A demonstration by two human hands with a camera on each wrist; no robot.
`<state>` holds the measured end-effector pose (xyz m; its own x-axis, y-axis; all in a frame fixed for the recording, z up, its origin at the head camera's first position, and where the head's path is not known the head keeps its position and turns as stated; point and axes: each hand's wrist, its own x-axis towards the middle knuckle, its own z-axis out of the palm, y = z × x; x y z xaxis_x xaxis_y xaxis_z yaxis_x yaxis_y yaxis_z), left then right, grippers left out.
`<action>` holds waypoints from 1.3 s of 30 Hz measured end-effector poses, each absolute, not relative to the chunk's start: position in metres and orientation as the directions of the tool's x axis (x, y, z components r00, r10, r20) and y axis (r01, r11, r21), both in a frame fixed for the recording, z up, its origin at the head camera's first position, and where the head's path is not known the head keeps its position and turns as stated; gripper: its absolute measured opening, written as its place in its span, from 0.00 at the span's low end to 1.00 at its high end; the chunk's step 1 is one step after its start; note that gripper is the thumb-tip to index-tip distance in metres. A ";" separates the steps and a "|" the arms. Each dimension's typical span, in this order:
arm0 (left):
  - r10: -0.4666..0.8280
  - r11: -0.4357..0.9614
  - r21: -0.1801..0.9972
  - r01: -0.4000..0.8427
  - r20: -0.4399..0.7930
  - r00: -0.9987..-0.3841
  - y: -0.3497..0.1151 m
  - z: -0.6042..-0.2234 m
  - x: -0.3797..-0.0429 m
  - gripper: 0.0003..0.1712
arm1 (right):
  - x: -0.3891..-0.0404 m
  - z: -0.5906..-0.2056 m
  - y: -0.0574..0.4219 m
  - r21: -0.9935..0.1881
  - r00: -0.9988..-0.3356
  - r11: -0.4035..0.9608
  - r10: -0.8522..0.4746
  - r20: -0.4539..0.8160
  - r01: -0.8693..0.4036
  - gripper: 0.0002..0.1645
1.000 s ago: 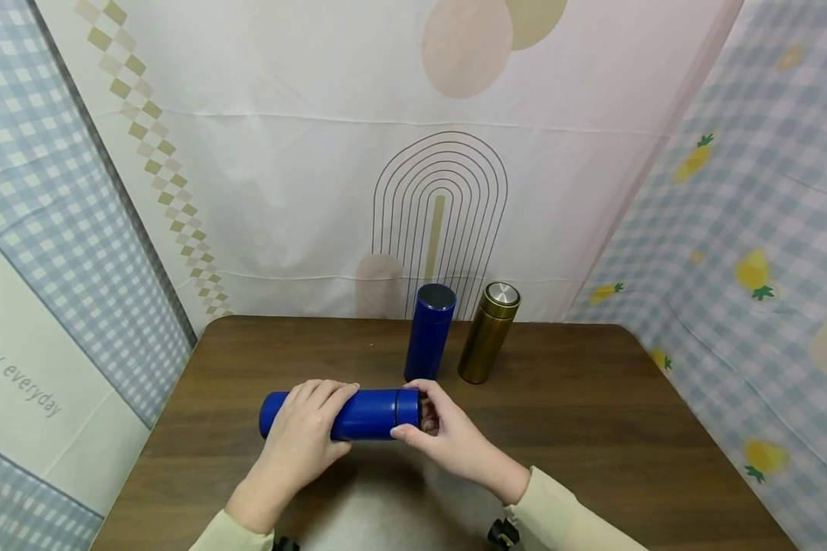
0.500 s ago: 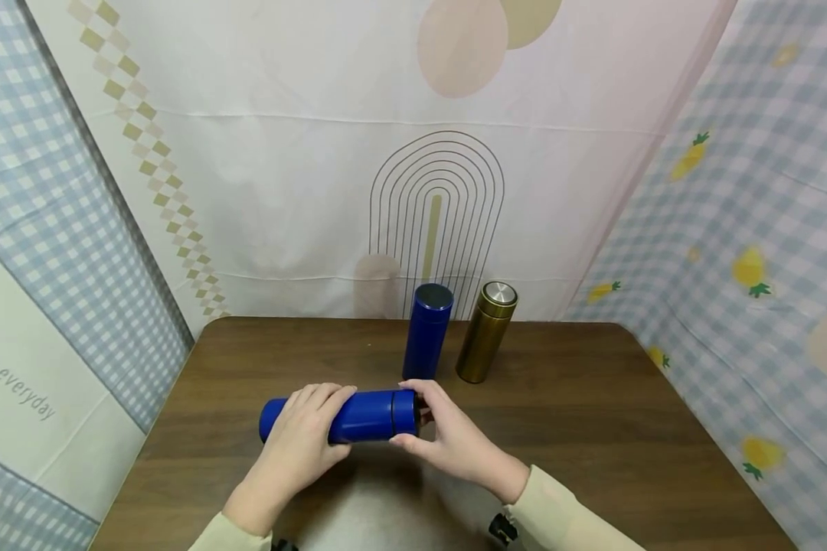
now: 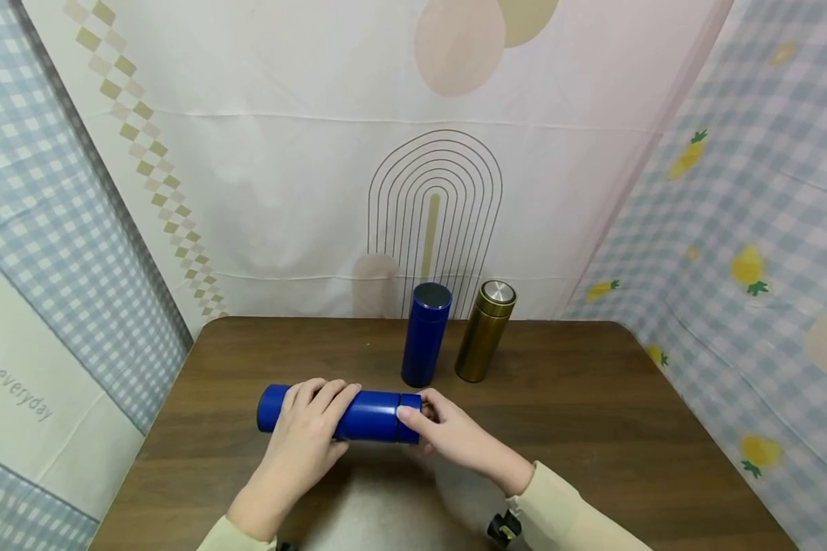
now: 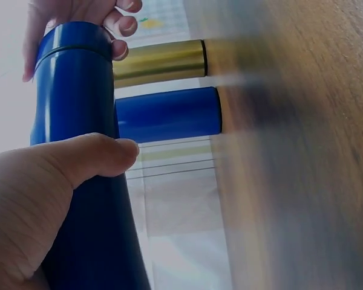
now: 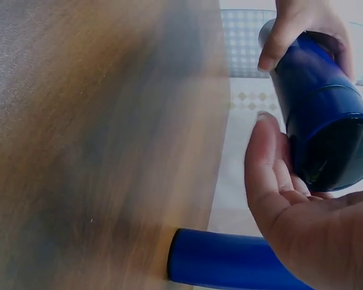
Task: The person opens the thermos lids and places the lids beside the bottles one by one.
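Note:
A blue thermos flask [image 3: 372, 415] lies sideways in the air above the table, its capped end to the right. My left hand [image 3: 308, 428] grips the body, with the thumb across it in the left wrist view. At the right end, my right hand [image 3: 451, 432] holds the blue cap [image 5: 320, 112], thumb on the near side and fingers around the far side. The cap's dark end face [image 5: 342, 154] shows in the right wrist view. A thin seam line separates cap and body.
Behind the hands a second blue thermos [image 3: 425, 337] stands upright on the brown wooden table [image 3: 579, 428]. Close to its right stands a gold thermos [image 3: 484, 333] with a silver lid top. A white patterned cloth [image 3: 282, 191] hangs behind the table.
My right hand has shifted its hold around the cap; the thumb now lies higher, on the cap's front. The held thermos tilts slightly differently, its right end a bit lower. The standing flasks stay put.

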<state>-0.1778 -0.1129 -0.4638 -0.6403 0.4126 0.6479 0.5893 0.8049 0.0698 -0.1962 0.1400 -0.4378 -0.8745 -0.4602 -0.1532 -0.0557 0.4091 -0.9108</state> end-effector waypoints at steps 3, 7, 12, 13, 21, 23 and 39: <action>0.423 0.801 0.070 0.595 0.637 -0.645 -0.113 -0.463 -0.178 0.46 | -0.197 -0.441 0.140 -0.925 -0.880 0.376 -0.455 -0.138 -0.049 0.27; 0.436 0.797 0.064 0.600 0.627 -0.646 -0.115 -0.462 -0.178 0.44 | -0.197 -0.444 0.139 -0.932 -0.886 0.358 -0.447 -0.120 -0.055 0.24; 0.437 0.801 0.068 0.595 0.613 -0.658 -0.116 -0.460 -0.178 0.45 | -0.198 -0.447 0.139 -0.922 -0.891 0.370 -0.447 -0.073 -0.110 0.24; 0.435 0.803 0.071 0.592 0.610 -0.662 -0.117 -0.460 -0.178 0.45 | -0.199 -0.448 0.139 -0.923 -0.889 0.366 -0.452 -0.065 -0.119 0.24; 0.423 0.819 0.092 0.567 0.572 -0.703 -0.119 -0.459 -0.176 0.45 | -0.198 -0.446 0.139 -0.910 -0.850 0.363 -0.526 -0.024 -0.199 0.31; 0.423 0.821 0.094 0.564 0.564 -0.709 -0.120 -0.459 -0.176 0.45 | -0.198 -0.445 0.139 -0.897 -0.844 0.377 -0.536 -0.009 -0.230 0.32; 0.404 0.819 0.181 0.544 0.490 -0.772 -0.121 -0.461 -0.174 0.43 | -0.194 -0.440 0.140 -0.713 -0.794 0.497 -0.593 0.136 -0.494 0.39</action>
<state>-0.1738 -0.1213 -0.4610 -0.7721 0.4043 0.4903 0.5439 0.8195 0.1808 -0.1944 0.1396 -0.4398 -0.7938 -0.5927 0.1362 -0.4937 0.4973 -0.7134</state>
